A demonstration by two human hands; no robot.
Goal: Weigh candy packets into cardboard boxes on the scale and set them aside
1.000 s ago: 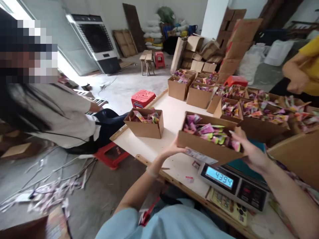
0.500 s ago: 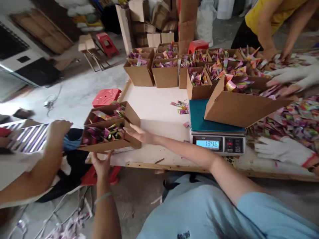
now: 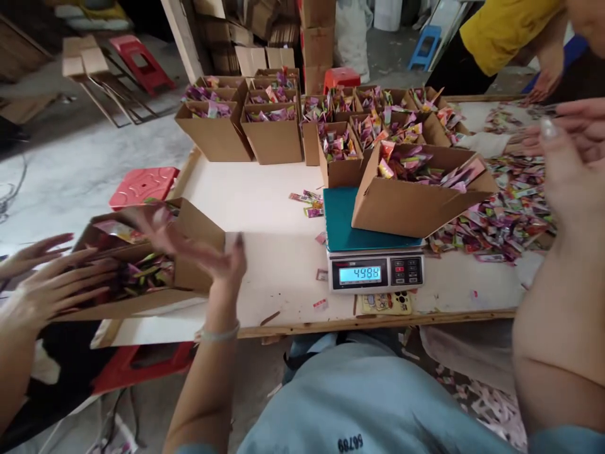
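My left hand, fingers spread and blurred, is over the right side of a divided cardboard box of small wrapped packets; I cannot tell if it touches. Another person's hands reach in from that box's left side. On the far right, my right hand is raised with its fingers apart and holds nothing. Below and left of it, a tilted cardboard box full of pink and purple packets rests on a digital scale with a lit display.
Several filled cardboard boxes line the table's far side. Loose packets are heaped at the right. A person in a yellow top stands behind. Red stools stand left of the table.
My right hand has left the divided box and swung far right. My left hand rose from beneath that box to above its side. The co-worker's hands moved onto it. The scale's reading changed.
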